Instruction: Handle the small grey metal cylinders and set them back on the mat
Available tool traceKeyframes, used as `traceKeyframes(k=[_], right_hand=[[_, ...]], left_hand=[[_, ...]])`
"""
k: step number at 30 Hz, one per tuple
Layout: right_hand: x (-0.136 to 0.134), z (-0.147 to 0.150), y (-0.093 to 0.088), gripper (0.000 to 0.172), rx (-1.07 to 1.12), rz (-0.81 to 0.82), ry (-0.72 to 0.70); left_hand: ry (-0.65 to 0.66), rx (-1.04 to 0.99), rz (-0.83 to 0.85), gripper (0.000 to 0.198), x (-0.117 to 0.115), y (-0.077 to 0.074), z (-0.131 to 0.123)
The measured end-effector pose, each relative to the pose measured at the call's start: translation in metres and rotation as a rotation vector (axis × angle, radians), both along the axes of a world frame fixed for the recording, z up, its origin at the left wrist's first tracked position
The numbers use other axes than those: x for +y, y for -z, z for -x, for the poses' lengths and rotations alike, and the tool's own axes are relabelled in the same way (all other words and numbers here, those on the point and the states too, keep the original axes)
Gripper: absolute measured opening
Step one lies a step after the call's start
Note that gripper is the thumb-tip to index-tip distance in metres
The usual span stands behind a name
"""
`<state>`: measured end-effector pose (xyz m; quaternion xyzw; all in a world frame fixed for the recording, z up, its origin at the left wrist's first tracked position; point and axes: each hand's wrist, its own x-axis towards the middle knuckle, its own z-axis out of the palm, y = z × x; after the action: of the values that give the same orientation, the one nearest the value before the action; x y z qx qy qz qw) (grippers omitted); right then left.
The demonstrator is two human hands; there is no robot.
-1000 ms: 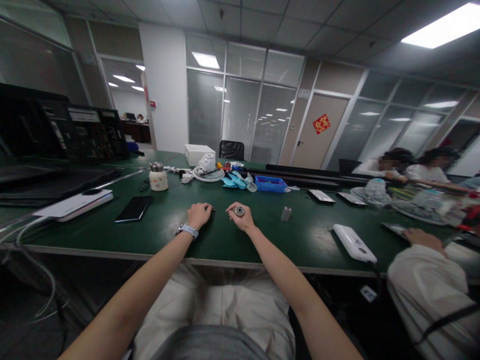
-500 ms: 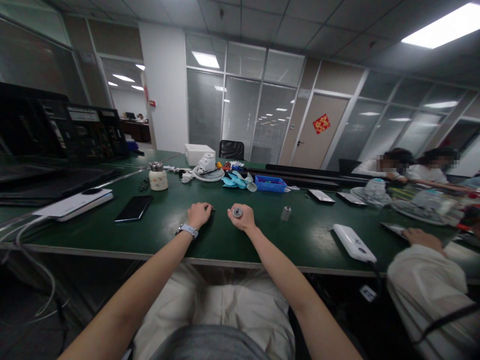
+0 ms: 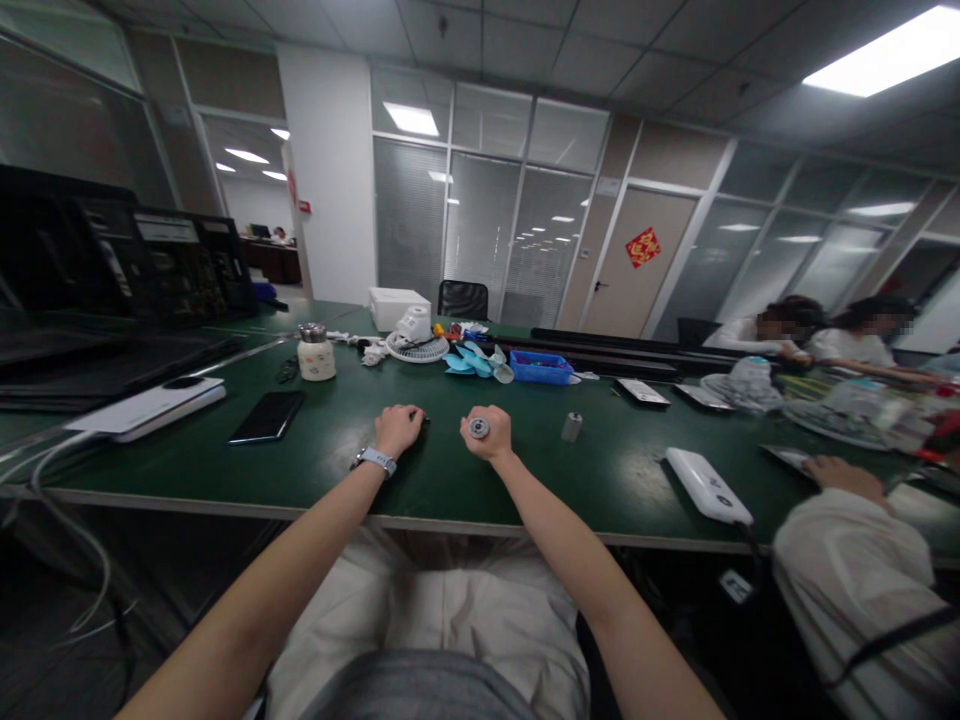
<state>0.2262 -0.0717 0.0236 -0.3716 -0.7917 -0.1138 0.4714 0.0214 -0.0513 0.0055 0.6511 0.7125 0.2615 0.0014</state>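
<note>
My left hand (image 3: 399,430), with a watch at the wrist, rests on the green table with its fingers closed. A small dark tip (image 3: 427,418) pokes out beside its fingertips; its kind is too small to make out. To its right, my right hand (image 3: 491,432) is closed in a fist around a round grey metal cylinder (image 3: 478,428). Only the cylinder's ringed end shows, facing me; the rest is hidden in the palm. A short silvery cylinder (image 3: 572,427) stands upright on the table, to the right of my right hand and apart from it.
A black phone (image 3: 267,417) and a cream jar (image 3: 316,358) lie left. Behind the hands are a white fan part (image 3: 417,345), blue fan blades (image 3: 472,361) and a blue basket (image 3: 541,367). A white power strip (image 3: 708,485) and a co-worker's sleeve (image 3: 855,550) are at right.
My right hand has shifted slightly to the right with the metal cylinder, whose end now sits a little lower. My left hand has stayed in place.
</note>
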Motion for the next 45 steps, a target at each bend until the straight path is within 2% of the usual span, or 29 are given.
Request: traceKeyframes(k=[14,27,45], right_hand=[[-0.0045,-0.0004,-0.0044,0.022,-0.037,0.077,0.011],[-0.0025,0.0008,-0.0013,0.023,-0.044,0.036,-0.002],[-0.0073,0.0032,-0.0051,0.019,-0.034,0.024,0.061]], left_hand=[[0.004,-0.009,0.012,0.045,-0.0015,-0.0021,-0.0005],[-0.005,-0.023,0.006,0.042,-0.0041,-0.0041,-0.0021],[0.000,-0.024,0.000,0.042,-0.0030,-0.0027,-0.0017]])
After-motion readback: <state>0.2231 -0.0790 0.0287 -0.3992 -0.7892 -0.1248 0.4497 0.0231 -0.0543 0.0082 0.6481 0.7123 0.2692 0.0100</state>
